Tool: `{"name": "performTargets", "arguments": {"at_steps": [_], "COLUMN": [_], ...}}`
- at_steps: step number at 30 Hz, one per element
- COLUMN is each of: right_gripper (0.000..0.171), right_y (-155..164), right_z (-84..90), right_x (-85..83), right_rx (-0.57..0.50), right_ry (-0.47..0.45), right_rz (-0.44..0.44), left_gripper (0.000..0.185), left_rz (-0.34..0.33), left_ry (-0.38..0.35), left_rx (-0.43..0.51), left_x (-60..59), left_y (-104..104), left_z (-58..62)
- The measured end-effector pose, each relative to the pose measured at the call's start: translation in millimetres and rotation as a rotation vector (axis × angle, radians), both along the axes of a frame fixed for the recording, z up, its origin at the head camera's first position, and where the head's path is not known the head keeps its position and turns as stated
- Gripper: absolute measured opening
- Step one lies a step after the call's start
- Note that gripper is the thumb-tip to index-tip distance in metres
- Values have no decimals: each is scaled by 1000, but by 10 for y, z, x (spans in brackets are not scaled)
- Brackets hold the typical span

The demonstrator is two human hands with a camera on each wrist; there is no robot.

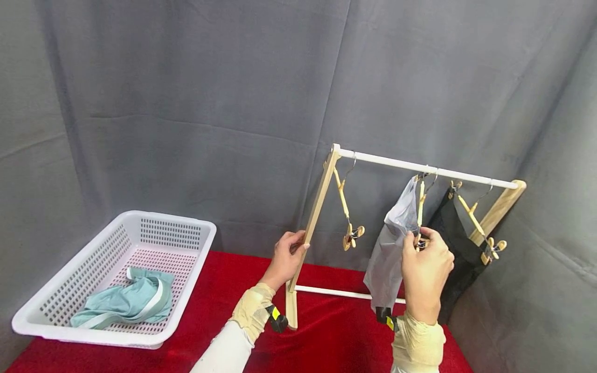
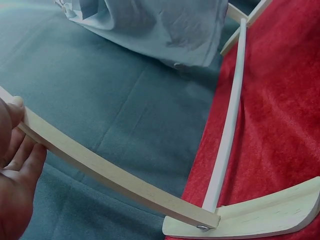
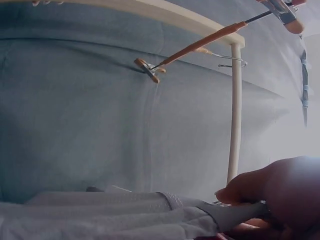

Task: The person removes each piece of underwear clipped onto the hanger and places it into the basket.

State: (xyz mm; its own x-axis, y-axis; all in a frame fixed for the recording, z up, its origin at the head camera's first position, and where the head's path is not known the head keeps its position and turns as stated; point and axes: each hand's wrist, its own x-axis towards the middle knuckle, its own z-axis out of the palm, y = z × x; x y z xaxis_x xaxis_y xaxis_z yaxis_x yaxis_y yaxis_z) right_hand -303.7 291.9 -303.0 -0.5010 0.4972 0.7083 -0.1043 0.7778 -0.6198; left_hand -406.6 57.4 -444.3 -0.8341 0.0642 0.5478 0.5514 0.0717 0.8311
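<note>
My left hand (image 1: 285, 259) holds the left wooden post (image 1: 319, 204) of a small clothes rack, with thumb and fingers around its edge. On the rack's white top rail hang three wooden clip hangers. A light grey garment (image 1: 384, 259) hangs from the middle hanger (image 1: 421, 202), its far corner caught in the far clip. At the near end my right hand (image 1: 426, 274) pinches the hanger clip (image 1: 422, 243) beside the garment's top edge. In the right wrist view the garment's grey band (image 3: 235, 212) runs under the thumb; the fingers behind are partly hidden.
A bare hanger (image 1: 342, 194) hangs near the left post. A black garment (image 1: 450, 228) hangs on the right hanger. On the left, a white basket (image 1: 205, 243) holds a teal garment (image 1: 135, 300) with pale straps. Red cloth (image 1: 228, 290) covers the table before a grey curtain (image 1: 210, 103).
</note>
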Motion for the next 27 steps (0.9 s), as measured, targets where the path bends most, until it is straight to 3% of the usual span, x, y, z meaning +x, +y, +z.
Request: {"name": "performTargets", "arguments": {"at_steps": [16, 27], "right_gripper": [18, 20], "right_y": [213, 307], "right_z": [-43, -14], "right_x": [-24, -83], "right_rx": [55, 49], "right_ry": [95, 122], "right_rz": [-16, -22], "left_gripper": [36, 37], "left_rz": [3, 5], "left_ry": [24, 16], "left_rx": [13, 0], "left_x": [10, 0], "left_y": [7, 12], "left_z": [-4, -7]}}
